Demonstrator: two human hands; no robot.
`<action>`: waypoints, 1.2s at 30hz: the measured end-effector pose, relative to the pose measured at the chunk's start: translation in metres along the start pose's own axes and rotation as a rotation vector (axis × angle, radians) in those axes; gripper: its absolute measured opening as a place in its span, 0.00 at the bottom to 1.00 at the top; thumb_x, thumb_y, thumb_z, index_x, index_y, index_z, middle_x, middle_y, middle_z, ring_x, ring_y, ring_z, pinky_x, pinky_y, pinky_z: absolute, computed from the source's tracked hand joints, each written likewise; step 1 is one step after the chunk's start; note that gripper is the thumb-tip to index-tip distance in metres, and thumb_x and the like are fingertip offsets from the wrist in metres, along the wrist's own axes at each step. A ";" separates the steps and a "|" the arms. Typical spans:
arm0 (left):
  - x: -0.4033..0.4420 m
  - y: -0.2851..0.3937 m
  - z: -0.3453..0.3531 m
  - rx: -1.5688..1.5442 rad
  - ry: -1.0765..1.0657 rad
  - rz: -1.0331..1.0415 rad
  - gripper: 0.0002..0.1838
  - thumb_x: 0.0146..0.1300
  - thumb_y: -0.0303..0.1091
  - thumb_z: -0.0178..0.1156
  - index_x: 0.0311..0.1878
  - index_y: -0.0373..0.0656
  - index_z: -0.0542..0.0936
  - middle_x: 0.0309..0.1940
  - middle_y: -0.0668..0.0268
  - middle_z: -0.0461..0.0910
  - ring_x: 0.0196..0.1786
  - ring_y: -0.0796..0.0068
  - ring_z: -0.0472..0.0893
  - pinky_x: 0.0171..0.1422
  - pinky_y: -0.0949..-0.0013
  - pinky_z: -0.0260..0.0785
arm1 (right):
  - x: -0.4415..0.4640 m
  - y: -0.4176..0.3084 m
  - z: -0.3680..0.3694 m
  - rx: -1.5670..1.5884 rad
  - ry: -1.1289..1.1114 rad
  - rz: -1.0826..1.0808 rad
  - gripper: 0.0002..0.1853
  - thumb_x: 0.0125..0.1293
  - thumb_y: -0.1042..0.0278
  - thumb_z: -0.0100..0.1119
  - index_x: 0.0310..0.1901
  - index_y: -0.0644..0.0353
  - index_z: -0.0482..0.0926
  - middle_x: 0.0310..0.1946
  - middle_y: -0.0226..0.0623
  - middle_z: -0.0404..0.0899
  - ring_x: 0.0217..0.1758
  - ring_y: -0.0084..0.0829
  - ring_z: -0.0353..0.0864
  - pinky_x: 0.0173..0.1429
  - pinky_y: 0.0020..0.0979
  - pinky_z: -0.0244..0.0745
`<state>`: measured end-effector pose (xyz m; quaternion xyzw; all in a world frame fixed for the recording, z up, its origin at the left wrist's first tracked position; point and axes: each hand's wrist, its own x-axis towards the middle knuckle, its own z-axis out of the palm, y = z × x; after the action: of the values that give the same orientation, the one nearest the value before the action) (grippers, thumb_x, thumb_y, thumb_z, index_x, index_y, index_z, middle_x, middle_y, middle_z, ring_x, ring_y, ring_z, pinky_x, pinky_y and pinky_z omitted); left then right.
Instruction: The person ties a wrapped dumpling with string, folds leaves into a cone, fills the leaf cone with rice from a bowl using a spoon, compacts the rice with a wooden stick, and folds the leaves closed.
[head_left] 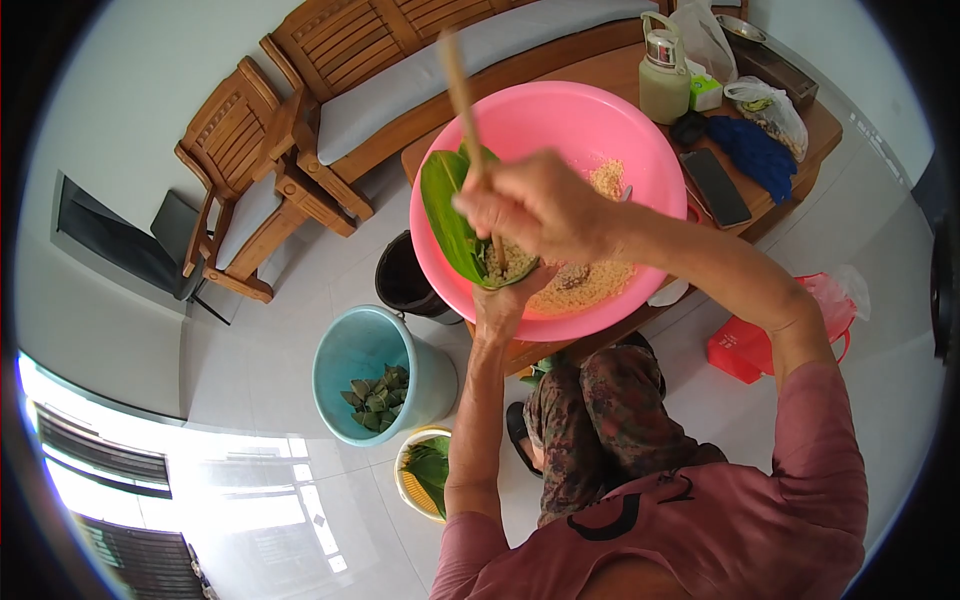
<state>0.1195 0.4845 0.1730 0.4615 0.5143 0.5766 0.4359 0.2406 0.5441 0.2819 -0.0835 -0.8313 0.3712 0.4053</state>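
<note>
Over the large pink basin (pixel 560 105), my left hand (pixel 503 300) holds a green leaf (pixel 447 215) from below, folded into a cone with rice (pixel 508 262) inside. My right hand (pixel 540 205) is closed round a wooden stick (pixel 460 95), slightly blurred, whose lower end is in the rice in the leaf. Loose grain (pixel 597 285) lies in the basin behind my right wrist, with part of a metal spoon (pixel 627 193) showing near the basin's right side.
On the wooden table (pixel 822 130) are a thermos (pixel 664 85), a phone (pixel 715 187), a blue cloth (pixel 750 155) and bags. A blue bucket (pixel 437 380) with wrapped leaf parcels, a dark bucket (pixel 405 275), a leaf basket (pixel 412 497) and a red bag (pixel 738 348) stand on the floor.
</note>
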 end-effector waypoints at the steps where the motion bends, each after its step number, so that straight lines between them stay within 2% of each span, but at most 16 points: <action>1: 0.000 0.002 0.002 0.002 0.005 0.069 0.17 0.43 0.23 0.67 0.40 0.41 0.76 0.36 0.71 0.75 0.41 0.78 0.74 0.45 0.74 0.67 | 0.002 -0.016 -0.009 0.060 0.057 0.001 0.13 0.66 0.64 0.49 0.30 0.65 0.74 0.18 0.31 0.74 0.20 0.20 0.75 0.24 0.24 0.68; 2: 0.000 0.001 0.001 0.012 -0.012 0.057 0.18 0.43 0.23 0.67 0.40 0.41 0.76 0.36 0.71 0.75 0.41 0.78 0.74 0.45 0.75 0.67 | 0.004 -0.023 -0.015 0.118 0.116 0.001 0.14 0.67 0.63 0.48 0.30 0.66 0.74 0.17 0.31 0.74 0.19 0.19 0.74 0.23 0.24 0.68; 3: 0.002 -0.001 -0.001 0.023 -0.031 0.046 0.18 0.43 0.22 0.67 0.40 0.42 0.76 0.36 0.72 0.75 0.41 0.78 0.74 0.44 0.75 0.67 | 0.005 -0.019 -0.018 0.044 0.178 -0.111 0.15 0.68 0.63 0.47 0.29 0.66 0.74 0.16 0.29 0.73 0.17 0.18 0.71 0.21 0.22 0.66; 6: 0.001 -0.001 0.001 -0.055 -0.030 0.038 0.20 0.42 0.18 0.66 0.41 0.42 0.75 0.36 0.72 0.74 0.40 0.78 0.74 0.43 0.75 0.68 | -0.005 -0.002 -0.018 -0.098 0.106 -0.055 0.15 0.68 0.63 0.46 0.28 0.66 0.73 0.16 0.28 0.73 0.17 0.18 0.71 0.21 0.22 0.66; 7: 0.001 -0.001 0.002 -0.100 -0.018 0.040 0.20 0.42 0.17 0.65 0.41 0.43 0.75 0.36 0.72 0.74 0.40 0.78 0.74 0.43 0.75 0.68 | -0.009 0.008 -0.008 -0.012 0.081 0.066 0.16 0.66 0.63 0.49 0.27 0.69 0.73 0.13 0.33 0.73 0.18 0.20 0.75 0.22 0.25 0.69; 11: 0.000 0.001 0.005 -0.215 -0.046 0.070 0.15 0.43 0.22 0.68 0.36 0.41 0.76 0.31 0.73 0.74 0.36 0.80 0.74 0.41 0.76 0.67 | -0.011 0.024 0.002 -0.024 0.051 0.022 0.16 0.66 0.61 0.49 0.29 0.67 0.74 0.13 0.31 0.73 0.17 0.18 0.74 0.22 0.23 0.68; 13: 0.000 -0.003 0.002 -0.224 -0.018 0.034 0.15 0.43 0.22 0.68 0.35 0.41 0.76 0.31 0.73 0.74 0.36 0.80 0.74 0.41 0.76 0.67 | -0.004 0.011 -0.008 0.014 0.130 -0.007 0.16 0.67 0.61 0.48 0.29 0.67 0.74 0.13 0.30 0.73 0.17 0.18 0.73 0.22 0.23 0.68; 16: 0.002 -0.005 0.000 -0.171 -0.061 0.019 0.15 0.43 0.22 0.68 0.36 0.42 0.75 0.31 0.73 0.74 0.36 0.80 0.73 0.41 0.76 0.67 | 0.002 -0.012 -0.020 -0.016 0.158 0.004 0.17 0.67 0.60 0.48 0.29 0.67 0.74 0.15 0.30 0.73 0.17 0.18 0.73 0.21 0.23 0.67; 22: -0.001 0.003 0.002 -0.087 -0.078 0.055 0.16 0.43 0.22 0.68 0.36 0.41 0.75 0.31 0.73 0.74 0.36 0.80 0.73 0.41 0.75 0.67 | -0.008 0.023 0.008 0.004 0.057 0.022 0.16 0.66 0.63 0.50 0.27 0.69 0.73 0.16 0.37 0.76 0.20 0.24 0.76 0.24 0.27 0.70; 23: 0.000 0.000 0.002 -0.119 -0.063 0.057 0.16 0.42 0.20 0.67 0.37 0.42 0.75 0.31 0.73 0.74 0.36 0.79 0.73 0.41 0.75 0.67 | -0.006 0.022 0.004 -0.036 0.020 0.015 0.16 0.66 0.62 0.49 0.28 0.69 0.74 0.17 0.36 0.75 0.19 0.22 0.75 0.24 0.26 0.70; 26: 0.003 -0.006 0.001 -0.144 -0.036 0.061 0.18 0.42 0.17 0.65 0.38 0.43 0.75 0.31 0.72 0.74 0.36 0.78 0.74 0.41 0.76 0.67 | 0.005 -0.007 -0.011 0.054 0.130 0.007 0.16 0.68 0.63 0.46 0.27 0.65 0.73 0.16 0.29 0.73 0.18 0.17 0.72 0.22 0.22 0.66; 27: 0.003 -0.006 0.001 -0.102 -0.043 0.055 0.18 0.42 0.18 0.65 0.38 0.42 0.75 0.31 0.72 0.74 0.36 0.78 0.74 0.41 0.76 0.66 | 0.008 -0.011 -0.014 -0.015 0.204 -0.053 0.16 0.68 0.62 0.46 0.26 0.64 0.73 0.16 0.29 0.73 0.17 0.17 0.71 0.21 0.23 0.66; 30: 0.002 -0.001 0.004 -0.029 -0.029 0.063 0.16 0.42 0.19 0.65 0.36 0.42 0.75 0.30 0.73 0.74 0.35 0.79 0.73 0.41 0.76 0.66 | 0.005 0.007 -0.009 -0.052 0.099 0.025 0.16 0.68 0.63 0.46 0.25 0.64 0.73 0.16 0.29 0.73 0.17 0.18 0.71 0.21 0.23 0.66; 31: 0.001 0.001 0.005 -0.014 -0.016 0.068 0.16 0.42 0.19 0.65 0.36 0.42 0.75 0.30 0.73 0.73 0.35 0.79 0.73 0.41 0.76 0.65 | 0.001 0.017 0.001 -0.033 0.072 0.021 0.17 0.67 0.61 0.48 0.27 0.68 0.74 0.16 0.36 0.75 0.19 0.23 0.75 0.25 0.27 0.70; 34: -0.002 0.005 0.006 0.004 -0.038 0.084 0.16 0.42 0.19 0.66 0.35 0.43 0.75 0.30 0.73 0.73 0.35 0.79 0.73 0.41 0.76 0.65 | -0.006 0.025 0.006 -0.015 0.021 0.031 0.17 0.66 0.62 0.48 0.28 0.69 0.74 0.16 0.37 0.75 0.19 0.25 0.75 0.25 0.29 0.70; 36: 0.000 0.000 0.003 -0.031 -0.016 0.069 0.16 0.42 0.19 0.66 0.36 0.42 0.75 0.31 0.73 0.74 0.35 0.79 0.73 0.41 0.76 0.65 | -0.003 0.016 0.000 0.001 0.066 0.019 0.16 0.67 0.62 0.48 0.28 0.68 0.74 0.17 0.34 0.75 0.18 0.22 0.74 0.23 0.26 0.69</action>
<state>0.1228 0.4853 0.1729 0.4768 0.4857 0.5954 0.4270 0.2398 0.5544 0.2688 -0.1034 -0.8165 0.3724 0.4290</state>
